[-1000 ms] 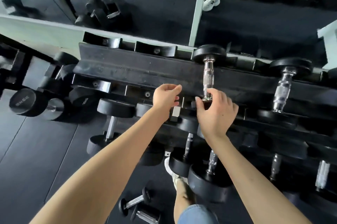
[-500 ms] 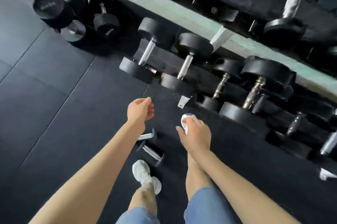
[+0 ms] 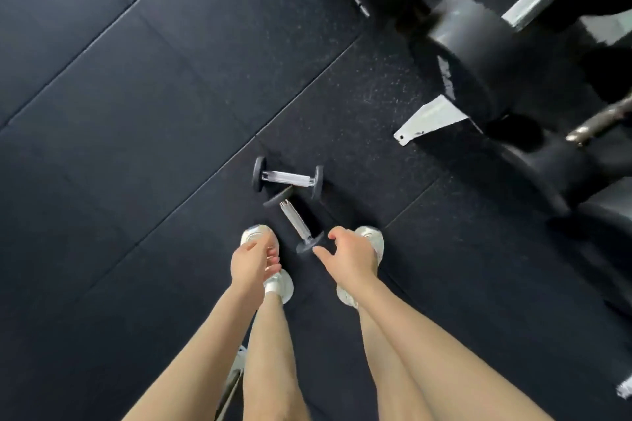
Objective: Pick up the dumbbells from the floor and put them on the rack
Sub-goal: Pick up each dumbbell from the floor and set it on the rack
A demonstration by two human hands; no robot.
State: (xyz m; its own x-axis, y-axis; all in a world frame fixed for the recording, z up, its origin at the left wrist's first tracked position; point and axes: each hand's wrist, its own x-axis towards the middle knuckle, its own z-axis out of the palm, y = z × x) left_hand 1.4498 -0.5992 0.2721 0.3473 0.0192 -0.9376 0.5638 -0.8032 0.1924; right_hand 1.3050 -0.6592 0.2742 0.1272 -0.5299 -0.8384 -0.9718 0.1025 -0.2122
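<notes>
Two small dumbbells with chrome handles and black ends lie on the black rubber floor. The far dumbbell (image 3: 288, 178) lies crosswise. The near dumbbell (image 3: 296, 221) points toward me, between my white shoes. My left hand (image 3: 252, 261) hangs above my left shoe with fingers loosely curled and holds nothing. My right hand (image 3: 349, 254) is open, fingers spread, its fingertips just short of the near dumbbell's closest end. The rack (image 3: 431, 119) fills the upper right, with its white foot plate on the floor.
Large black dumbbells (image 3: 478, 54) sit on the rack's lowest tier at the upper right, close to the floor. My left shoe (image 3: 278, 283) and right shoe (image 3: 371, 237) flank the near dumbbell. Black floor tiles stretch to the left.
The view has swung down from the rack to the floor. Both hands left the rack and dropped toward the two small dumbbells, which now appear much closer.
</notes>
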